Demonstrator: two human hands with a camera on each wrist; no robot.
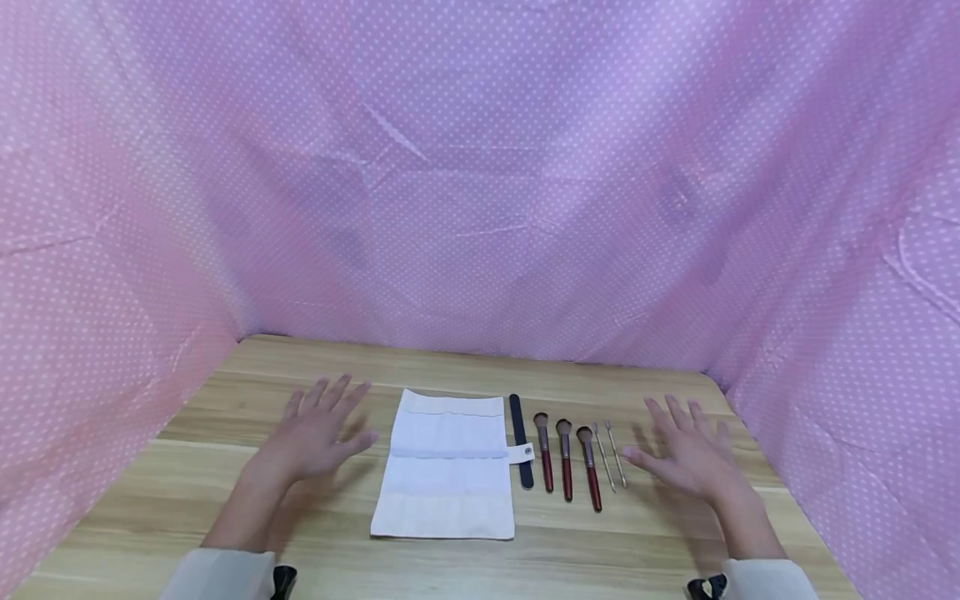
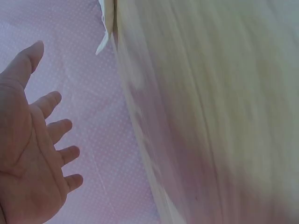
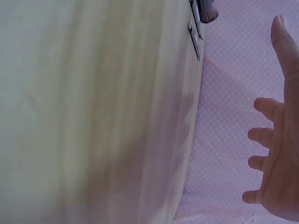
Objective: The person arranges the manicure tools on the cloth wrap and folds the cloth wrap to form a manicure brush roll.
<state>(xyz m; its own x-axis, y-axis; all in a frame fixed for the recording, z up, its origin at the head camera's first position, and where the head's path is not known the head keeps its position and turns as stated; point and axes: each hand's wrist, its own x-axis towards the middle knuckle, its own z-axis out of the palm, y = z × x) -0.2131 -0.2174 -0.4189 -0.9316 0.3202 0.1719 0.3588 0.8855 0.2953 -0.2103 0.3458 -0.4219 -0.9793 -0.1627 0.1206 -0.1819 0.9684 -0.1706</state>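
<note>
My left hand [image 1: 318, 433] hovers over the table with fingers spread, left of a white cloth roll-up pouch [image 1: 450, 508]. The pouch lies unfolded, its snap strap [image 1: 521, 453] reaching right across a black nail file [image 1: 518, 417]. Right of the file lie three makeup brushes with dark red handles [image 1: 566, 483], side by side. Two thin metal double-ended sticks [image 1: 616, 454] lie beyond them. My right hand [image 1: 693, 454], fingers also spread, is just right of these sticks and holds nothing. In the right wrist view a brush head [image 3: 208, 14] shows at the top.
The wooden table [image 1: 600, 567] carries all these items. Pink polka-dot cloth [image 1: 480, 208] hangs behind it and along both sides. Black straps [image 1: 283, 581] sit at the wrists by the pale sleeves [image 1: 225, 575].
</note>
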